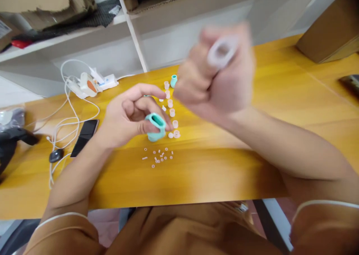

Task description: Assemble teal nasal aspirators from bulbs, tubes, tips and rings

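Observation:
My left hand [126, 116] pinches a teal hollow plastic piece [155, 127] between thumb and fingers, its oval opening facing up. My right hand [221, 79], blurred by motion, is raised in a fist around a whitish tube-like thing [223, 52] with an open end; the rest of it is hidden in the palm. Beyond the left fingers stands a second teal piece [174, 81]. A column of small clear cups [172, 112] runs down the table beside my left fingertips. Several tiny pale rings [162, 159] lie scattered nearer to me.
A power strip [108, 82] with plugs and tangled white cables [67, 116] lies on the left of the wooden table [213, 176], near a dark phone [85, 137] and a small black device [56, 155]. A cardboard box [331, 26] stands at the back right. Shelves rise behind.

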Demonstrator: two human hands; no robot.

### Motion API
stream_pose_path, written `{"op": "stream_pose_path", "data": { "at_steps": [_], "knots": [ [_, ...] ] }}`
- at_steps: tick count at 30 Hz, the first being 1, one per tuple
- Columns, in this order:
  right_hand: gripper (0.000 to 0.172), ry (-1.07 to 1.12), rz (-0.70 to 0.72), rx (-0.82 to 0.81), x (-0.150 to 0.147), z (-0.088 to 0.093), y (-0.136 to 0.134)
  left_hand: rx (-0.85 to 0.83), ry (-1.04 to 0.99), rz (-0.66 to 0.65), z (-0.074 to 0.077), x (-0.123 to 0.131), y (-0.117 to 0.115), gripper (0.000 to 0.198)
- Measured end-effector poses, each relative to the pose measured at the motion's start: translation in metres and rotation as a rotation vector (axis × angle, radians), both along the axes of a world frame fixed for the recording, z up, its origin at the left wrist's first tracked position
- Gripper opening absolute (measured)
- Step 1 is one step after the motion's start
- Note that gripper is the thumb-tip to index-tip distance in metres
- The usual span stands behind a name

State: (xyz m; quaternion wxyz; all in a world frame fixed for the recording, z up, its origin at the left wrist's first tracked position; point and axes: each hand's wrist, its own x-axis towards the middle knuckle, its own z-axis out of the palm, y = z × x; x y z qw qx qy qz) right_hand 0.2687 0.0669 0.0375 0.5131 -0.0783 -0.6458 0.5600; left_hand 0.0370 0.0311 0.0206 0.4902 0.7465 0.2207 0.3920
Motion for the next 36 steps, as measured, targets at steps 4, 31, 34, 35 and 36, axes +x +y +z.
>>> {"op": "stream_pose_path", "data": {
  "at_steps": [4, 31, 34, 35, 36],
  "knots": [
    [0.058, -0.383, -0.580, 0.326, 0.032, 0.002, 0.066, 0.115, 0.208, 0.198, -0.011, 0.009, 0.050, 0.039],
    [0.030, -1.570, -0.516, 0.508, 0.060, -0.084, 0.153, 0.549, 1.134, 0.443, -0.052, 0.078, 0.172, 0.037],
    [0.026, -1.589, -0.469, 0.515, 0.063, -0.080, 0.150, 0.569, 1.143, 0.437, -0.054, 0.079, 0.174, 0.038],
    [0.025, -1.594, -0.459, 0.507, 0.064, -0.079, 0.149, 0.569, 1.142, 0.433, -0.054, 0.079, 0.174, 0.038],
    [0.024, -1.602, -0.453, 0.503, 0.065, -0.079, 0.148, 0.567, 1.142, 0.429, -0.053, 0.079, 0.173, 0.038]
  ]
}}
